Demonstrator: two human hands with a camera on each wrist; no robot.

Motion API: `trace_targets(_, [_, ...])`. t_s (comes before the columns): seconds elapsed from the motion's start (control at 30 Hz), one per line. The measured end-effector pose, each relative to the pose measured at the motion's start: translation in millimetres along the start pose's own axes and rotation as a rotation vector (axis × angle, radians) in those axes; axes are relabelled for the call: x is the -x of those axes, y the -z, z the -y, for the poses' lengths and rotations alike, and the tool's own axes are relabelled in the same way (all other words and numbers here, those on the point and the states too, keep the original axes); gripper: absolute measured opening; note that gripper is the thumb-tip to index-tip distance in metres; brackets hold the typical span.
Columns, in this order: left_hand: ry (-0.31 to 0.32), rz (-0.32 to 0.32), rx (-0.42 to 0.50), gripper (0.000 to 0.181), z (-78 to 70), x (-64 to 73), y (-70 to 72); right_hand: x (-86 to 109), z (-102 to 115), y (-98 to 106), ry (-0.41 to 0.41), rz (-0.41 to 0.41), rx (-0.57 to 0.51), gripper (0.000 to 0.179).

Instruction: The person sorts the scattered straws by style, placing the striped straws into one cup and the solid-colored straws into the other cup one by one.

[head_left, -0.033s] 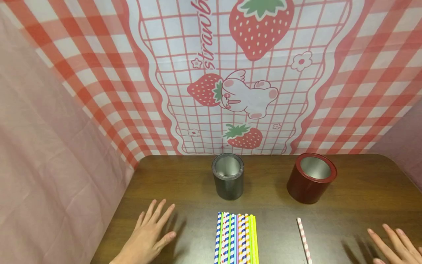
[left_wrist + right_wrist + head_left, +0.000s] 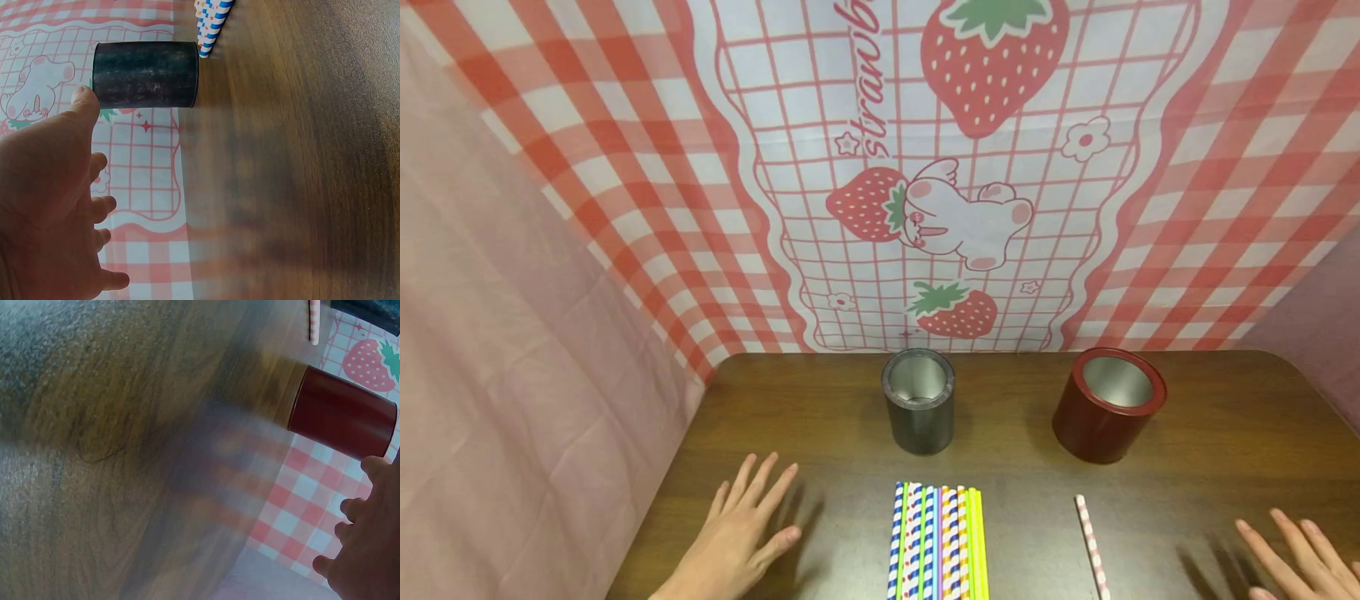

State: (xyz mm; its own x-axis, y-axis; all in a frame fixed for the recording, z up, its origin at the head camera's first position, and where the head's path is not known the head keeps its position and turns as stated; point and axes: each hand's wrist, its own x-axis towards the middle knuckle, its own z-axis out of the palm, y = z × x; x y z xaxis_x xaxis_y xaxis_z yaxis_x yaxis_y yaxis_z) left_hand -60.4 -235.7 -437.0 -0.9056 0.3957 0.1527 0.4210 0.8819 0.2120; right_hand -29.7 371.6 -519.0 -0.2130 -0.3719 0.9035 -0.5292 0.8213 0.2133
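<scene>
My left hand (image 2: 737,533) hovers over the table's left side with its fingers spread and nothing in it. To its right lies a row of paper straws (image 2: 936,542), striped blue, red and orange beside plain green, purple and yellow ones. A single pink-and-white straw (image 2: 1092,546) lies apart, closer to my right hand (image 2: 1296,558). That hand is at the lower right edge, partly cut off, fingers extended and holding nothing. Behind the row stands a dark grey can (image 2: 922,404), upright with its top uncovered. A dark red can (image 2: 1107,408) stands upright at the back right, also uncovered.
The brown wooden table (image 2: 805,408) ends at the back against a strawberry-print cloth (image 2: 865,317) with red checks. A pale pink curtain (image 2: 535,375) hangs along the left side. Both cans stand near the table's back edge.
</scene>
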Motion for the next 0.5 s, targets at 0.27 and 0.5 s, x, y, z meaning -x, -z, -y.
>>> trace_targets(0.27, [0.007, 0.012, 0.013, 0.069, -1.6, 0.1, -0.4, 10.7, 3, 3, -0.068, 0.061, -0.062, 0.055])
trace_targets(0.5, [0.011, 0.020, 0.020, 0.068, -1.8, -1.2, -0.1, 13.6, 5, 5, -0.104, 0.090, -0.046, 0.056])
